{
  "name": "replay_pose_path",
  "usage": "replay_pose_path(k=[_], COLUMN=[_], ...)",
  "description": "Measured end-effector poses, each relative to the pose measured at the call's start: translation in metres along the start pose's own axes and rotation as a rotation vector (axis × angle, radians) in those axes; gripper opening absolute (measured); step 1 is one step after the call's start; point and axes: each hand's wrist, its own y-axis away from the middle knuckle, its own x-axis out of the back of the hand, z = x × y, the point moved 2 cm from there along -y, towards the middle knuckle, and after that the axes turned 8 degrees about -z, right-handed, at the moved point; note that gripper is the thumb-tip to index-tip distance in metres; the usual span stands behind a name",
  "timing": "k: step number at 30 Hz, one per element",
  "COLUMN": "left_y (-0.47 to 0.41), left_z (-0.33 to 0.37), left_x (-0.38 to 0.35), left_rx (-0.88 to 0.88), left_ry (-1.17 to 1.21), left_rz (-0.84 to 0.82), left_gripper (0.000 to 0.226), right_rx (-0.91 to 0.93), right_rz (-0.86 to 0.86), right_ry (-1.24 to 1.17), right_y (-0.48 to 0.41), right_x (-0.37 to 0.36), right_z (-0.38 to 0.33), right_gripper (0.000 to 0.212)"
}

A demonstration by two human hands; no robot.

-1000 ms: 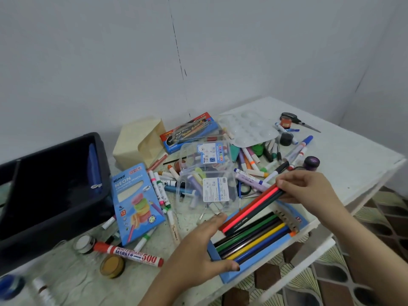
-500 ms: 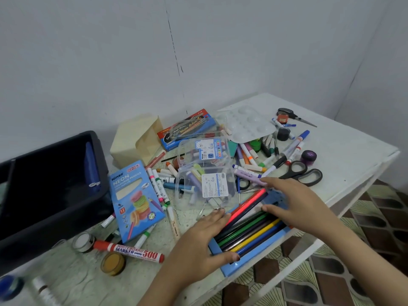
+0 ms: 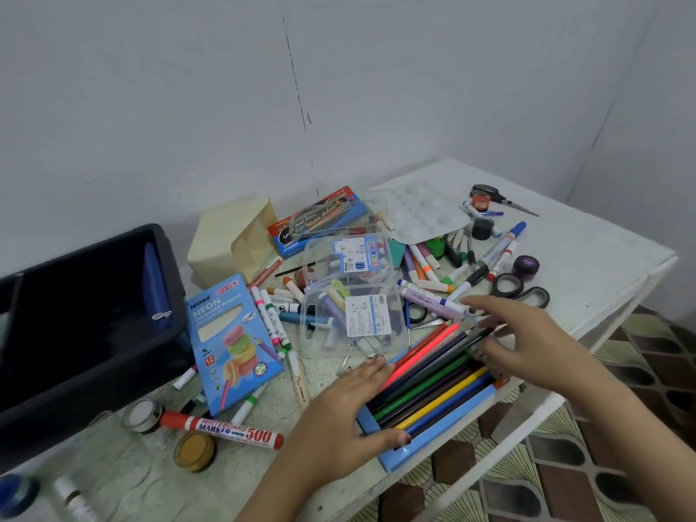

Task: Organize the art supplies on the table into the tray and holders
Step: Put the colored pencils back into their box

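A blue pencil tray [image 3: 444, 444] lies at the table's front edge with several coloured pencils [image 3: 433, 386] in it. My left hand [image 3: 346, 412] rests flat on the tray's left end, fingers straight over the pencil tips and thumb against the tray's front side. My right hand [image 3: 527, 340] hovers over the pencils' right ends with fingers spread, holding nothing; its thumb is close to the pencil ends. A black tray [image 3: 86, 333] stands at the left and a beige holder [image 3: 229, 239] behind the pile.
Loose markers, a clear plastic pen case [image 3: 354, 295], a Neon pencil box [image 3: 229, 340], a red whiteboard marker [image 3: 226, 431], black scissors [image 3: 523, 292] and a white palette [image 3: 422, 216] crowd the table. Small paint pots sit front left. The table edge [image 3: 546, 401] runs just below the pencil tray.
My right hand brought the red and dark pencils down into the blue tray, released them and spread its fingers. My left hand stayed on the tray's left end.
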Motion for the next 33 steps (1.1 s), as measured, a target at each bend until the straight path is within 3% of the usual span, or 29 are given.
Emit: replay_pose_path(k=[6, 11, 14, 21, 28, 33], left_y=[0.0, 0.001, 0.001, 0.002, 0.002, 0.002], left_z=[-0.004, -0.002, -0.002, -0.002, 0.001, 0.001], left_x=[-0.001, 0.001, 0.001, 0.002, 0.003, 0.004], left_rx=[0.004, 0.0, 0.001, -0.005, -0.031, -0.035], left_ry=[0.012, 0.007, -0.001, -0.032, -0.051, -0.066], left_rz=[0.0, -0.012, -0.021, -0.03, -0.045, -0.043], left_gripper=[0.076, 0.075, 0.074, 0.074, 0.062, 0.067], right_rx=[-0.01, 0.131, 0.077, -0.045, -0.162, -0.162], right_rz=[0.082, 0.225, 0.153, 0.141, 0.163, 0.197], right_ry=[0.114, 0.491, 0.565, 0.658, 0.618, 0.427], right_y=[0.003, 0.008, 0.011, 0.003, -0.008, -0.007], right_x=[-0.007, -0.027, -0.042, -0.048, -0.048, -0.042], right_z=[0.012, 0.015, 0.018, 0.014, 0.007, -0.002], right_gripper=[0.045, 0.032, 0.05, 0.052, 0.053, 0.064])
